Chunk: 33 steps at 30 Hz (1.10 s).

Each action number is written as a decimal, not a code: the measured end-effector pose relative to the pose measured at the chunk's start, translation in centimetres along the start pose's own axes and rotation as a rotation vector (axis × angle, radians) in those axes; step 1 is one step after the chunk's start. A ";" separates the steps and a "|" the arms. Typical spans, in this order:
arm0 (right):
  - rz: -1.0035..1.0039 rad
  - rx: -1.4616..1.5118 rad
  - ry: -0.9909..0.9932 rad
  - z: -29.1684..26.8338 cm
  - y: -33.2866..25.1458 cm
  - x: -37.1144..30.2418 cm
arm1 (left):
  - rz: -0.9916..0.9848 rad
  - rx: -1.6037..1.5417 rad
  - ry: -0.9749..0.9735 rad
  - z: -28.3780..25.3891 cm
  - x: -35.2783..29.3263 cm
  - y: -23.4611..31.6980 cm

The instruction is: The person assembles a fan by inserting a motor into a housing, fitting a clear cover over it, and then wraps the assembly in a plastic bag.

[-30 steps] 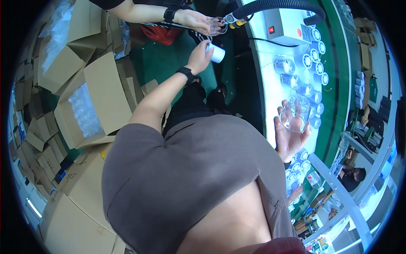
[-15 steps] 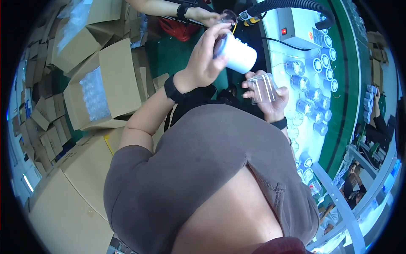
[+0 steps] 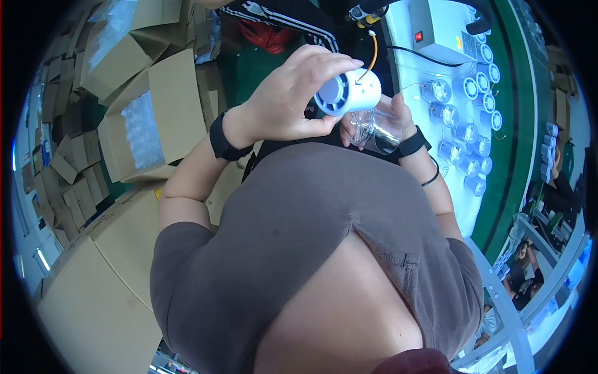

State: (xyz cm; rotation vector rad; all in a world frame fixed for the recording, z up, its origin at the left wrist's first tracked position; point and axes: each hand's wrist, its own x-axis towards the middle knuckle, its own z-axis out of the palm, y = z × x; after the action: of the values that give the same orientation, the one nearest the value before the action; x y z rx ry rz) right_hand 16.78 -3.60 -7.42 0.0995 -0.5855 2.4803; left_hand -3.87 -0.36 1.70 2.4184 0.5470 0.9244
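Note:
My left hand (image 3: 283,93) is closed round a white plastic cylinder (image 3: 366,90), thumb below and fingers above. The cylinder's slotted round end (image 3: 332,93) is turned to the left, and a thin red-and-yellow wire (image 3: 374,53) rises from its side. Just below and to the right, my right hand (image 3: 400,118) grips a clear cylindrical cup (image 3: 387,136), which lies tilted. A crinkled clear part (image 3: 362,124) shows at the cup's left end, close under the white cylinder; whether it is a separate piece I cannot tell.
On the white table (image 3: 417,93) at right stand several clear cups with slotted white parts (image 3: 445,115) and a grey box with a red switch (image 3: 436,37). A screwdriver-like tool (image 3: 367,15) hangs at the top. Open cartons (image 3: 180,106) fill the left. A co-worker's striped sleeve (image 3: 280,15) shows above.
My left hand has turned the white cylinder, bringing its slotted end and wire into view. My right hand has tilted the cup and brought it under the cylinder. The co-worker's hand has left the view.

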 end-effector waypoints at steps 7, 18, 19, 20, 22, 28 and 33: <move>0.035 -0.236 0.157 1.3 -0.7 1.5 | -0.031 0.034 -0.004 -0.5 -0.2 -0.3; 0.117 -0.441 0.476 2.0 -1.6 4.1 | -0.483 -0.551 0.318 2.5 -2.2 -2.7; 0.132 -0.510 0.529 1.9 -1.6 4.3 | -0.629 -0.672 0.407 2.9 -2.3 -2.8; 0.135 -0.509 0.527 1.9 -1.6 4.4 | -0.631 -0.671 0.410 3.2 -2.4 -3.0; 0.171 -0.600 0.584 1.8 -1.6 4.7 | -0.735 -0.961 0.518 3.5 -2.5 -3.6; 0.350 -0.723 0.524 0.2 -2.1 5.6 | -1.026 -1.628 0.475 2.9 -6.2 -6.0; -0.017 -0.032 0.781 -5.8 -4.4 4.2 | -1.184 -1.958 0.978 1.7 -9.3 -6.8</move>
State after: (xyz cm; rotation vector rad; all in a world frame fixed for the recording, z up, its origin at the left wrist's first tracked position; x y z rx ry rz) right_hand 16.10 4.33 -10.14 -0.8297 -0.2737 2.2377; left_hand -10.32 -0.30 -7.94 -0.2450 0.6445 1.0175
